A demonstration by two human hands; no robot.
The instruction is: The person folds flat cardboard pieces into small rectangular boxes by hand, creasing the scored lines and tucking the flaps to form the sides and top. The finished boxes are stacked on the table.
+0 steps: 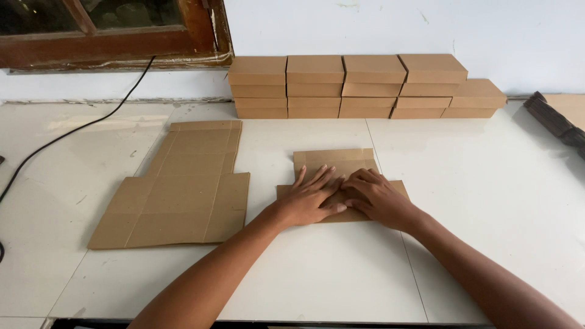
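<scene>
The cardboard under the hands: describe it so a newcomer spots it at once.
On the white table, in front of the stacked boxes by the wall, lies a small cardboard piece. Unlike the larger flat sheet to its left, both hands press on it.

Brown boxes sit stacked by the white wall. A black wire runs across the table.

Both hands flat on a folded cardboard piece mid-table, left hand and right hand touching. Flat box blank lies left; finished boxes stacked along the table's far edge.
</scene>
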